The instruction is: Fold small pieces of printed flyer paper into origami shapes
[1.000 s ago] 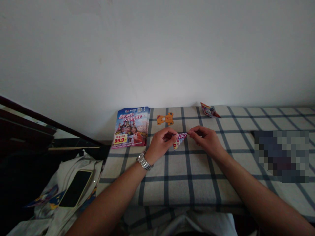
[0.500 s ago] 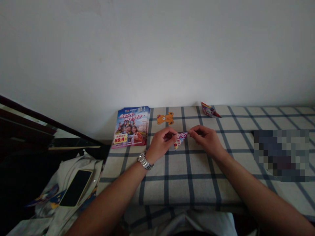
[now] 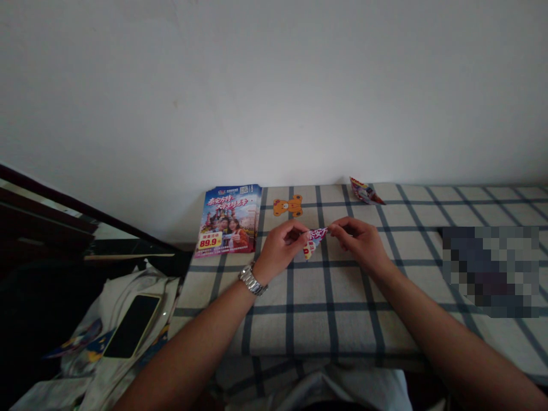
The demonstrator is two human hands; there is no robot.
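Observation:
Between my hands is a small folded paper (image 3: 314, 241), printed in purple, white and yellow and roughly triangular. My left hand (image 3: 280, 245), with a metal watch (image 3: 252, 279) on its wrist, pinches the paper's left side. The thumb and fingertips of my right hand (image 3: 357, 240) grip its pointed upper right corner. Both hands are low over the checked cloth. Part of the paper is hidden behind the left fingers. Just beyond my left hand lies a flat orange bear cutout (image 3: 287, 206).
A stack of printed flyers (image 3: 226, 220) lies at the table's left edge. Against the wall sits another folded paper piece (image 3: 366, 192). A blurred-out dark object (image 3: 492, 274) is on the checked tablecloth (image 3: 308, 319) at right. A phone (image 3: 132, 326) rests on pale fabric at lower left.
Both hands keep their grip and have hardly moved. The folded paper has tilted very slightly, its lettering a little brighter.

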